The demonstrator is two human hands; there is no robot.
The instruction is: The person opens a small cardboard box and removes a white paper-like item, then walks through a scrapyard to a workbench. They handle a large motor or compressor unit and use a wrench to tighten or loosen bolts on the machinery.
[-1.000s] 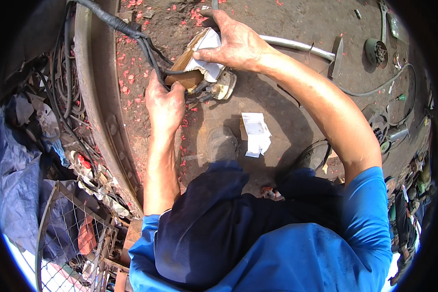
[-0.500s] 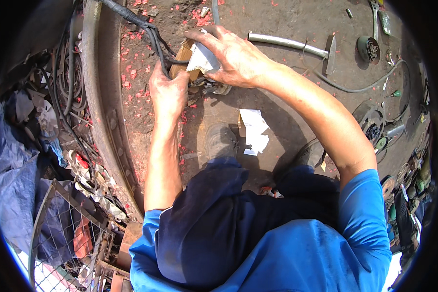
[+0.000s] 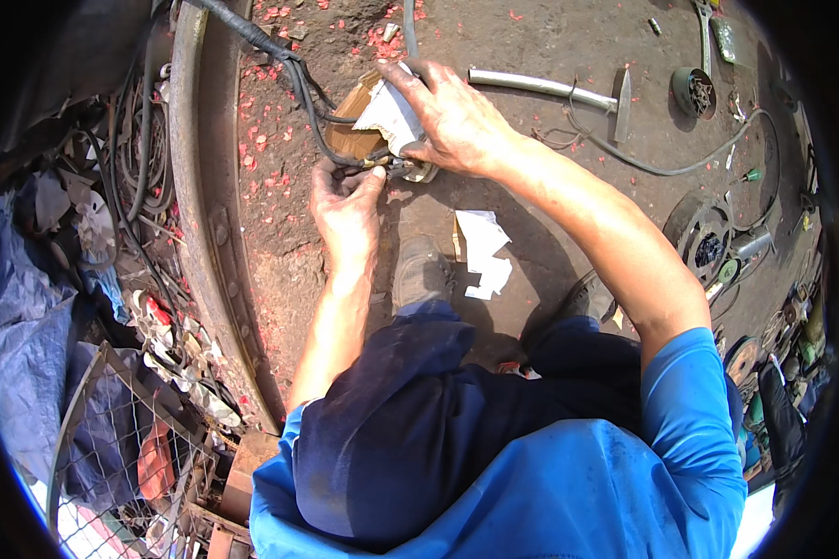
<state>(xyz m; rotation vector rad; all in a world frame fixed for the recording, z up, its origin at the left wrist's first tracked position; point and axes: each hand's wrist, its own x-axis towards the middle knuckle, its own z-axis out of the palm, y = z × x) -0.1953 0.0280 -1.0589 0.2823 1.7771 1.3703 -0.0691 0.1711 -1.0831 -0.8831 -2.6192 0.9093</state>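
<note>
- Well, the torn cardboard piece [image 3: 393, 114], brown inside and white outside, is held over the ground [image 3: 550, 37], left of its middle and toward its far edge
- The right hand [image 3: 461, 121] has its grip closed on the white side of the cardboard, fingers over the top, thumb lower down
- The left hand [image 3: 348, 216] is just below, its grip narrow, thumb tip at the dark cables [image 3: 282, 54]; whether it pinches them I cannot tell
- The cables come in from the ground's far left corner, one reaching across the brown face
- A pale part [image 3: 423, 173] shows beneath the right thumb, mostly hidden
- Nearer the person, beside a shoe [image 3: 421, 275], lies a white torn scrap [image 3: 481, 240]
- Toward the ground's far right corner lie a hammer [image 3: 622, 107] with a tubular metal handle, a round container [image 3: 681, 91] of small metal bits and a wrench [image 3: 705, 39]
- A rusty curved rail [image 3: 193, 149] borders the ground's left edge, red flecks [image 3: 260, 142] scattered beside it
</note>
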